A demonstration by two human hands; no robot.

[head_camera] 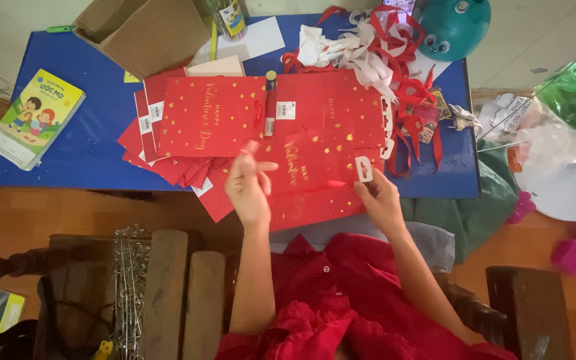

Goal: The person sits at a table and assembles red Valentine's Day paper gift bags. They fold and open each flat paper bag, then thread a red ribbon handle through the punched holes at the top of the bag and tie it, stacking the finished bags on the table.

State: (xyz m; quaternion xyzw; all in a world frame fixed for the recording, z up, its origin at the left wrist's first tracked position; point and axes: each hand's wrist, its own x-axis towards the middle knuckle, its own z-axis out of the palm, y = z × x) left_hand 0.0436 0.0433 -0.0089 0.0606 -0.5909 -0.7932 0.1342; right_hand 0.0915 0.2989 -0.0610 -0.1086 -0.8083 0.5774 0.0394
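1. Head view: a stack of red paper bags [168, 143] lies on the blue table [88, 153], near for taking.
2. Left hand [248, 187] grips the red bag [315, 177] edge, steadying it.
3. Right hand [378, 197] pinches a white handle tab [364, 169] at its border.

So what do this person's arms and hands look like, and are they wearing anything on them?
Both arms are bare from the elbow down, with no gloves, watch, rings or bracelets that show. The left hand and right hand are uncovered, fingers bare. Higher up, the person wears a red top with small buttons and a lacy trim near the bottom of the picture.
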